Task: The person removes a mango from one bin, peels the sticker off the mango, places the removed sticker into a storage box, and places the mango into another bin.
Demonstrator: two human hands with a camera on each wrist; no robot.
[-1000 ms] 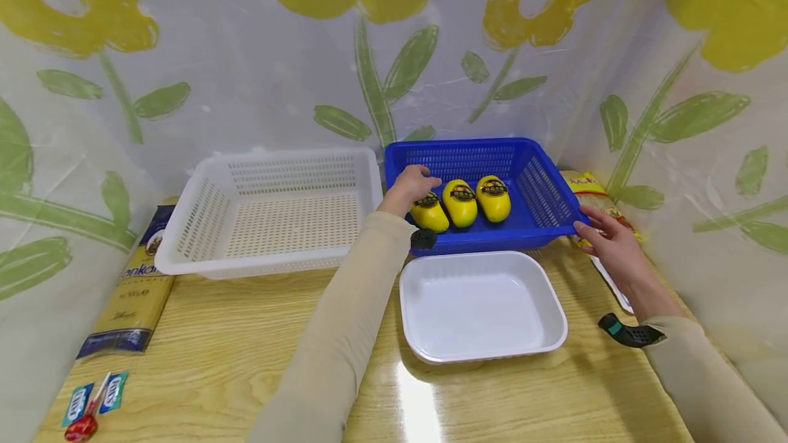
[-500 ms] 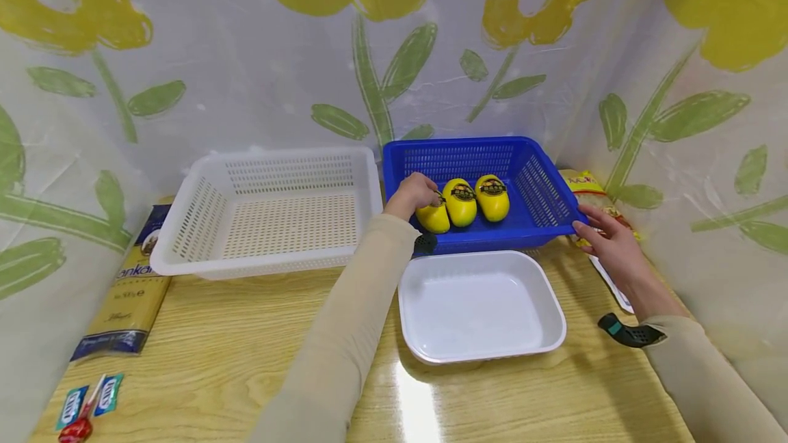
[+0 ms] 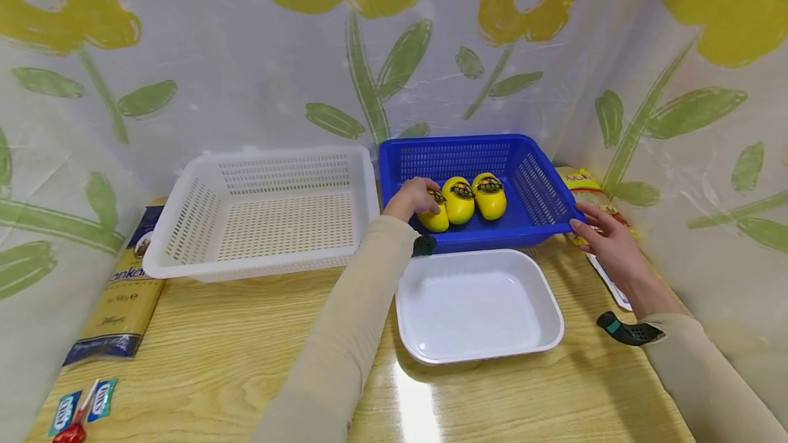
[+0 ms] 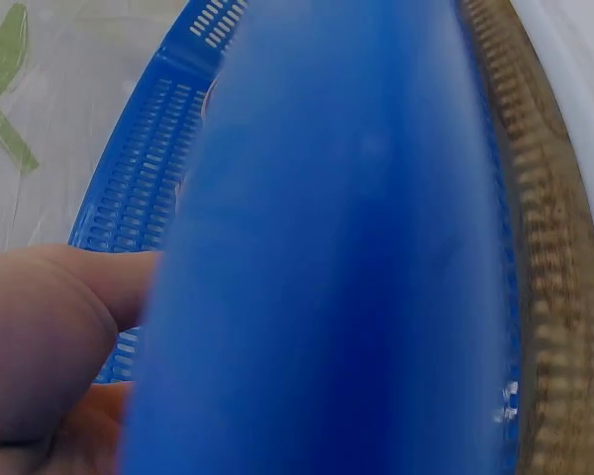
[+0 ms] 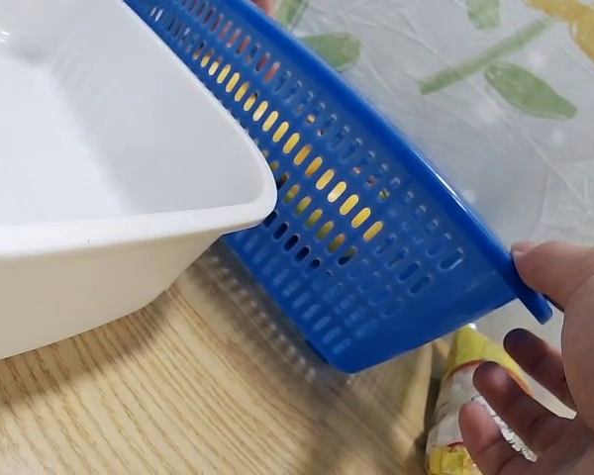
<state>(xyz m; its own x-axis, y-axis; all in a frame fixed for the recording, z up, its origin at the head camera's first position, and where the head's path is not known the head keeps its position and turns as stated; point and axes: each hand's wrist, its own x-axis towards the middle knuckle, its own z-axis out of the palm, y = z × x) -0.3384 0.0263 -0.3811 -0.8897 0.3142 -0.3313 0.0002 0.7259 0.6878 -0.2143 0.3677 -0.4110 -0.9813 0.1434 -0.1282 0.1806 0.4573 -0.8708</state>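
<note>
Curling my left hand over the leftmost yellow fruit in the blue basket, I judge it firm, smooth, a bit slippery, best cupped around its middle. My right hand pinches the basket's light, flexible corner rim, thumb on top.

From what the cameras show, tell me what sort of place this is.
Probably a staged tabletop set rather than a real kitchen: a wooden table boxed in by flower-print plastic sheeting, with a blue basket of yellow fruits, a white basket and a white tray.
</note>
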